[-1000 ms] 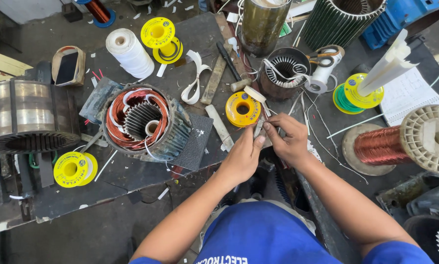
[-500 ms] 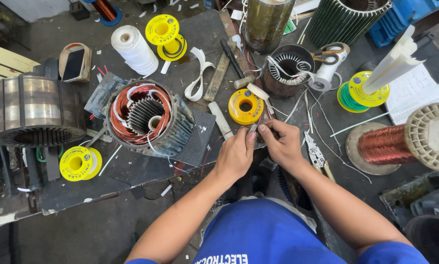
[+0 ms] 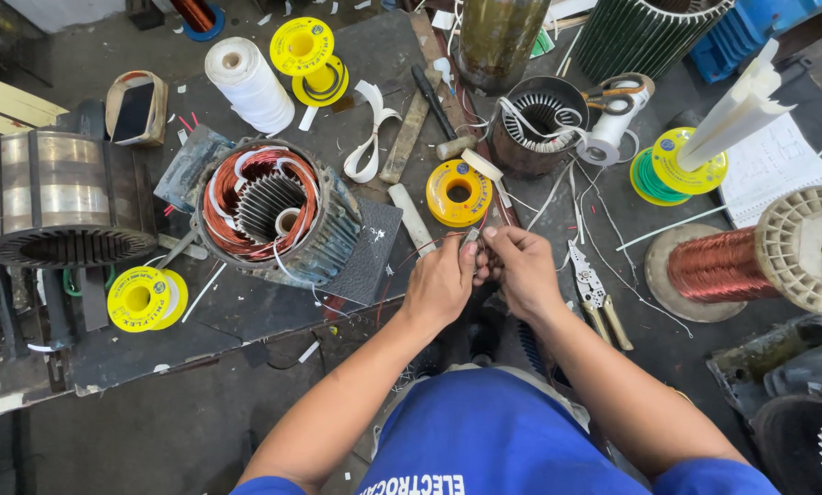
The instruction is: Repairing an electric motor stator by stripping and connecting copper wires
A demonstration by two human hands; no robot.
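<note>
Dark, cluttered bench [image 3: 246, 312] under both hands, which meet near its front edge. Fingertips of the left hand [image 3: 440, 286] and right hand [image 3: 521, 270] are pinched together on a thin wire [image 3: 420, 246], which sits right between them and trails off left toward the motor stator [image 3: 274, 215]. Just beyond the fingers lies a yellow spool [image 3: 459, 192]; pliers [image 3: 594, 293] rest beside the right wrist, a big copper wire reel [image 3: 768, 257] toward the right edge

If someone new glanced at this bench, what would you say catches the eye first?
Probably the two hands, left hand and right hand, pinching a thin wire together at the centre. Left of them sits an open motor stator with copper windings; at the right edge lies a big copper wire spool.
</note>
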